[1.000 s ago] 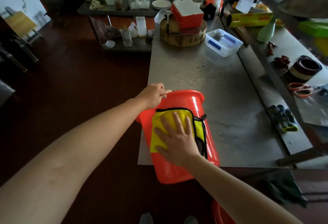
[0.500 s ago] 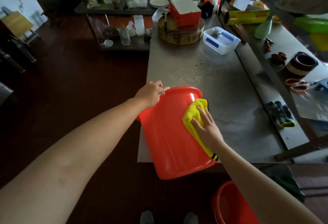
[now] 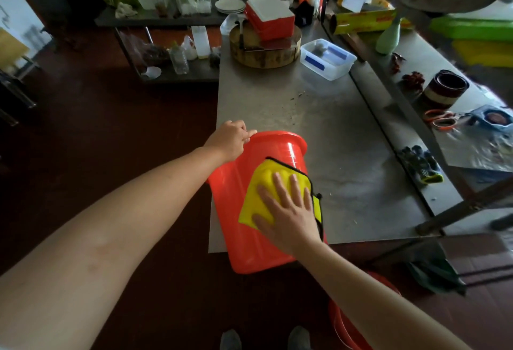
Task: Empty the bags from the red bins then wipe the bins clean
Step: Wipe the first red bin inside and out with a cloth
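A red bin [image 3: 236, 211] lies tipped on its side over the near edge of the steel table [image 3: 319, 127], its mouth facing away from me. My left hand [image 3: 229, 140] grips the bin's rim at the upper left. My right hand [image 3: 286, 211] lies flat, fingers spread, and presses a yellow cloth [image 3: 258, 194] with black edging against the bin's outer wall. A second red bin [image 3: 349, 324] stands on the floor at the lower right, partly hidden behind my right forearm.
A round wooden chopping block [image 3: 263, 54] with a red box [image 3: 270, 20] on it sits at the table's far end, next to a clear plastic container [image 3: 327, 59]. Gloves [image 3: 420, 165], scissors [image 3: 440, 119] and bowls [image 3: 444, 90] lie on the right counter. A cluttered rack [image 3: 172, 44] stands at the back left.
My right hand has slid the yellow cloth from the bin's right side back onto the upper wall, now flat with spread fingers. My left hand has kept its grip on the rim.
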`<action>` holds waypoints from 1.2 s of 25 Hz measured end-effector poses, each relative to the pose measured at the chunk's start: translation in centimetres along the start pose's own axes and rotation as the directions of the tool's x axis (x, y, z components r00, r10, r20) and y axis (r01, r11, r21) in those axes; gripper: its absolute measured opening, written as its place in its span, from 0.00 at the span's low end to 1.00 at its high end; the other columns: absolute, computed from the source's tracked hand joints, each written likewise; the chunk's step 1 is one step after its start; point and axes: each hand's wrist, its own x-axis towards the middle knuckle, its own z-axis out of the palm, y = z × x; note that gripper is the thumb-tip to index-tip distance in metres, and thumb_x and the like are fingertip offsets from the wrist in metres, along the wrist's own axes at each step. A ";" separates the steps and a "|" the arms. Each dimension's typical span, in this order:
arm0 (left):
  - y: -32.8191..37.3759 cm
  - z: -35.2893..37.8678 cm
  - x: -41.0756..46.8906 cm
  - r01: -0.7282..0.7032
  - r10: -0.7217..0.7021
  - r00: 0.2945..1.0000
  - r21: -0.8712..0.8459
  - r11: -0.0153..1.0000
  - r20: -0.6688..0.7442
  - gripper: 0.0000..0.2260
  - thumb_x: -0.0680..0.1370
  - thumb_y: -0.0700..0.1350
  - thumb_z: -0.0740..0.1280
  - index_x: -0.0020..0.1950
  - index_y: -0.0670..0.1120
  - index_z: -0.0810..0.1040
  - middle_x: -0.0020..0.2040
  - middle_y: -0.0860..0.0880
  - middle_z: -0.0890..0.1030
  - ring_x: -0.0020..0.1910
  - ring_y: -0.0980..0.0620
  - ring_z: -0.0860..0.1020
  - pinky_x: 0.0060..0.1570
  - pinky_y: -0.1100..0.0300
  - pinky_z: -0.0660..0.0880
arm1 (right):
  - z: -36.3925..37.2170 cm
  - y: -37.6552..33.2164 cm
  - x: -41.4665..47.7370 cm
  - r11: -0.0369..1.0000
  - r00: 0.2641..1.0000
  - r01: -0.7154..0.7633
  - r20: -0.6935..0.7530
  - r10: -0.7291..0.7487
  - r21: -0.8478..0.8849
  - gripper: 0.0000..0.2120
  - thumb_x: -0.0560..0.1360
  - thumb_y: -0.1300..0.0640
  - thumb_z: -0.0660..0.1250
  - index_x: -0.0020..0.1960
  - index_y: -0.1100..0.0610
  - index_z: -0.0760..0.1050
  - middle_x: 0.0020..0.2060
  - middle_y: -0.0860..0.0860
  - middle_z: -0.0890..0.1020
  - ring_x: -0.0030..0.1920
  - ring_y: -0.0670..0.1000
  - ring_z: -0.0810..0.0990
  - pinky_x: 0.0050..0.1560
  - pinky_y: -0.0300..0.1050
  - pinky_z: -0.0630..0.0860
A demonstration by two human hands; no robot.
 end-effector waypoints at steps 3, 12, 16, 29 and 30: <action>-0.1 0.0 -0.3 0.001 -0.002 1.000 0.029 1.000 0.009 0.12 0.83 0.42 0.63 0.62 0.40 0.81 0.47 0.47 0.76 0.55 0.43 0.74 0.60 0.47 0.73 | 1.2 -2.5 -0.8 0.953 0.966 0.257 0.018 -0.257 -0.162 0.32 0.78 0.30 0.53 0.79 0.39 0.58 0.82 0.47 0.50 0.81 0.62 0.39 0.75 0.74 0.46; 1.0 0.4 0.2 -0.008 0.008 1.000 0.062 0.998 0.013 0.13 0.84 0.43 0.62 0.53 0.39 0.84 0.48 0.47 0.77 0.51 0.41 0.73 0.52 0.45 0.75 | 0.3 1.3 -1.4 0.998 0.998 0.063 -0.008 -0.063 -0.031 0.32 0.78 0.27 0.51 0.79 0.33 0.53 0.82 0.41 0.43 0.81 0.53 0.36 0.79 0.66 0.46; 1.9 0.6 0.7 0.008 -0.009 1.000 0.076 0.997 0.018 0.14 0.85 0.46 0.60 0.55 0.42 0.84 0.47 0.50 0.75 0.52 0.43 0.73 0.52 0.44 0.76 | 0.6 5.3 -2.4 0.910 0.964 -0.249 -0.008 0.267 0.330 0.33 0.74 0.24 0.51 0.77 0.30 0.52 0.81 0.40 0.48 0.82 0.49 0.46 0.77 0.55 0.55; -1.9 0.0 -1.8 -0.003 0.007 0.999 0.110 0.994 -0.034 0.11 0.84 0.40 0.62 0.57 0.40 0.84 0.49 0.45 0.77 0.51 0.40 0.74 0.52 0.53 0.72 | 1.6 -3.5 -4.8 0.978 0.984 0.174 -0.021 -0.177 -0.113 0.31 0.80 0.30 0.52 0.80 0.38 0.55 0.82 0.48 0.48 0.81 0.62 0.39 0.75 0.73 0.49; -2.5 -0.2 -2.4 0.007 -0.003 1.000 0.125 0.992 -0.031 0.11 0.83 0.38 0.62 0.61 0.41 0.82 0.50 0.45 0.77 0.52 0.40 0.74 0.52 0.55 0.70 | 1.9 -4.3 -4.7 0.962 0.972 0.230 -0.005 -0.233 -0.148 0.31 0.80 0.31 0.53 0.80 0.39 0.57 0.82 0.49 0.50 0.81 0.62 0.40 0.75 0.74 0.50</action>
